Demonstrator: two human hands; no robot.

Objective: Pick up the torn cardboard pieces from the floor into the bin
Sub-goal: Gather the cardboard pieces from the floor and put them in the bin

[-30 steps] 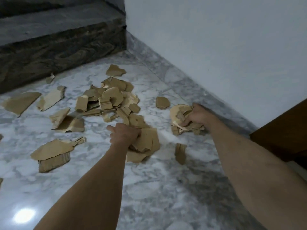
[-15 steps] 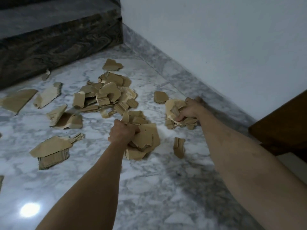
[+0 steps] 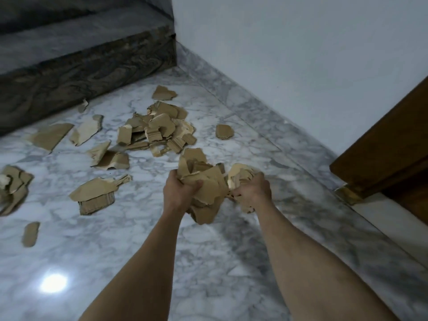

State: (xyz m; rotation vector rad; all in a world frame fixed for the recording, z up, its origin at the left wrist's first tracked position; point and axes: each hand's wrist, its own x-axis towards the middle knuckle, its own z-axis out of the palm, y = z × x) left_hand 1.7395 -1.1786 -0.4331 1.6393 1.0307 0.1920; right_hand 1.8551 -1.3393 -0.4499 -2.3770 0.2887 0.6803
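My left hand [image 3: 179,192] grips a thick bunch of torn brown cardboard pieces [image 3: 203,181], raised off the marble floor. Beside it my right hand [image 3: 253,192] grips a smaller, paler bunch of cardboard scraps [image 3: 239,174]. The two bunches touch in the middle of the view. A heap of loose cardboard pieces [image 3: 159,130] lies on the floor beyond my hands, with more scattered to the left, among them a large flat piece [image 3: 92,193]. No bin is in view.
Grey-white marble floor [image 3: 208,262] runs to a dark stone step [image 3: 81,72] at the back. A white wall [image 3: 301,54] stands on the right with a marble skirting. A brown wooden door or cabinet [image 3: 389,154] juts in at the right.
Both hands have lifted their bunches off the floor and drawn them together toward me. The small piece that lay between them is no longer seen on the floor.
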